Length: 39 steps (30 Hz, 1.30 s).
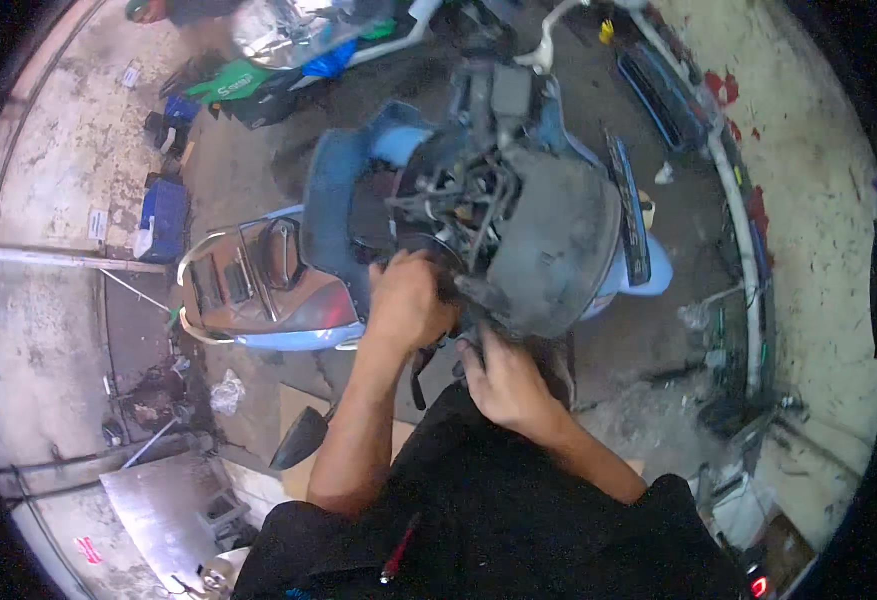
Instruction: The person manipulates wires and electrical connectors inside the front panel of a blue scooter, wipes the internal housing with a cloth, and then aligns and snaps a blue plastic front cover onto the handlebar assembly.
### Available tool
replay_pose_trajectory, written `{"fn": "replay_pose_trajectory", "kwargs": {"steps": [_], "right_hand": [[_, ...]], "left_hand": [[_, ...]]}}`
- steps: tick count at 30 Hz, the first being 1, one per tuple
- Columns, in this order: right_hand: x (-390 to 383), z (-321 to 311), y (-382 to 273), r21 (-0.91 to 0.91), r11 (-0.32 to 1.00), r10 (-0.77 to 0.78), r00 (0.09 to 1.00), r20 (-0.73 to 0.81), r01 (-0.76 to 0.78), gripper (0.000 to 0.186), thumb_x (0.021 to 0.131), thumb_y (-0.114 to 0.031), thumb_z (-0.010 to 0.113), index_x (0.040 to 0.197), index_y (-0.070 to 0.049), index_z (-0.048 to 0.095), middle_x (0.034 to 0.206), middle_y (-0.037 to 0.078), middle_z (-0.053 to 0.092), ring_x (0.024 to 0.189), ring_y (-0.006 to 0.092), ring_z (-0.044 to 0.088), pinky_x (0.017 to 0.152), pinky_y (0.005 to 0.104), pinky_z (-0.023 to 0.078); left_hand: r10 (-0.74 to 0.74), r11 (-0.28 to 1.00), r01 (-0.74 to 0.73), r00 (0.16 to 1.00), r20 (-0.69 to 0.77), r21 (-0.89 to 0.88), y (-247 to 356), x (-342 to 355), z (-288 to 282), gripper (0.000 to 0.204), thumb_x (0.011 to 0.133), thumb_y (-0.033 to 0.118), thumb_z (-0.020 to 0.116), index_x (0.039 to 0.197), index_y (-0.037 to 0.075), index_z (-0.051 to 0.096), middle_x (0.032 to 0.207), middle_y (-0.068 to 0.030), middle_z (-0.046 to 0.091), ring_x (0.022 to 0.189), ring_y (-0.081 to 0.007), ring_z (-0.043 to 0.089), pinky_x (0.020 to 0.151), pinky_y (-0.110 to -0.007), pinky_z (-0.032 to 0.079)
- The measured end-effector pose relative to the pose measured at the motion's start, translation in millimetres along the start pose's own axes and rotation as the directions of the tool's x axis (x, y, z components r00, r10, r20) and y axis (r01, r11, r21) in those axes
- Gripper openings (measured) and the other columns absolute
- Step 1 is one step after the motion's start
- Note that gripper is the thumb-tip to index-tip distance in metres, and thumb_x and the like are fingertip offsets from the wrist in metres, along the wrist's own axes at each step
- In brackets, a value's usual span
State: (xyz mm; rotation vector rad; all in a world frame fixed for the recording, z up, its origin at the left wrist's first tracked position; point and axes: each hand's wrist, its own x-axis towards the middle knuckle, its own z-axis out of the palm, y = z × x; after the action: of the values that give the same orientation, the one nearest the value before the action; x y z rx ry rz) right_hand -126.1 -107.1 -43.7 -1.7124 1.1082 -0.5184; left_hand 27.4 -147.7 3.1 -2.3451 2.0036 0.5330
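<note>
A light blue scooter (330, 190) stands in front of me with its front opened up, showing bare wiring and metal tubing (473, 200). A large dark grey panel (558, 235) covers the right side of that opening. My left hand (410, 300) is curled at the near edge of the opening; its fingertips are hidden among dark parts. Just right of it and nearer to me, my right hand (506, 378) is closed, thumb against a small dark part by the panel's lower edge. What either hand grips is too blurred to name.
The scooter's brown seat (268, 280) lies to the left. A black mirror (301, 438) sticks out beside my left forearm. A blue crate (163, 218) stands by the left wall. A white pipe (733, 210) runs along the right wall. Green and silver vehicle parts (288, 35) are at the back.
</note>
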Motion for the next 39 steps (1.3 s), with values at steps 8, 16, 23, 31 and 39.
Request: {"fn": "replay_pose_trajectory", "kwargs": {"steps": [8,16,23,31,39], "right_hand": [[18,11,-13,-0.056,0.994,0.091,0.995,-0.035,-0.093,0.034,0.086,-0.010,0.047,0.113,0.010,0.050,0.106,0.034,0.055,0.102,0.0485,0.051,0.088,0.0469,0.041],[55,14,64,-0.197,0.962,0.197,0.980,0.014,-0.191,0.027,0.079,-0.011,0.052,0.096,0.009,0.058,0.090,0.021,0.063,0.084,0.0302,0.060,0.076,0.0411,0.045],[54,22,80,-0.070,0.996,0.054,0.998,-0.030,-0.056,0.027,0.080,-0.016,0.063,0.097,0.004,0.062,0.092,0.012,0.065,0.088,0.0167,0.059,0.072,0.0339,0.047],[54,14,67,-0.289,0.952,0.094,0.995,-0.038,-0.101,0.027,0.078,-0.016,0.062,0.099,0.001,0.064,0.092,0.008,0.066,0.081,0.0186,0.061,0.070,0.0342,0.048],[57,10,69,-0.141,0.931,0.309,0.931,-0.193,-0.338,0.021,0.078,-0.013,0.053,0.091,0.001,0.062,0.076,0.008,0.062,0.062,0.0184,0.054,0.059,0.0342,0.044]], "left_hand": [[0.018,0.996,-0.019,1.000,-0.013,-0.090,-11,-4,4,0.037,0.057,0.024,0.073,0.085,0.002,0.066,0.097,-0.0137,0.061,0.104,-0.0328,0.053,0.090,-0.058,0.035],[-0.001,0.979,-0.029,0.990,-0.144,-0.204,-3,-6,19,0.025,0.066,0.019,0.066,0.089,0.007,0.069,0.102,-0.0097,0.063,0.106,-0.0282,0.052,0.092,-0.058,0.033],[-0.005,0.963,-0.047,0.982,-0.190,-0.266,-3,-17,14,0.022,0.073,0.015,0.060,0.091,0.007,0.070,0.105,-0.0116,0.062,0.108,-0.0286,0.051,0.094,-0.057,0.031],[0.140,0.629,-0.595,0.720,-0.680,-0.501,-4,-59,59,0.056,0.071,0.025,0.069,0.122,0.009,0.050,0.124,-0.0167,0.048,0.121,-0.0372,0.041,0.101,-0.051,0.032],[0.340,0.150,-0.527,0.822,-0.457,-0.837,-103,-150,177,0.050,0.079,0.026,0.069,0.120,0.004,0.051,0.129,-0.0131,0.049,0.124,-0.0264,0.042,0.103,-0.041,0.033]]}}
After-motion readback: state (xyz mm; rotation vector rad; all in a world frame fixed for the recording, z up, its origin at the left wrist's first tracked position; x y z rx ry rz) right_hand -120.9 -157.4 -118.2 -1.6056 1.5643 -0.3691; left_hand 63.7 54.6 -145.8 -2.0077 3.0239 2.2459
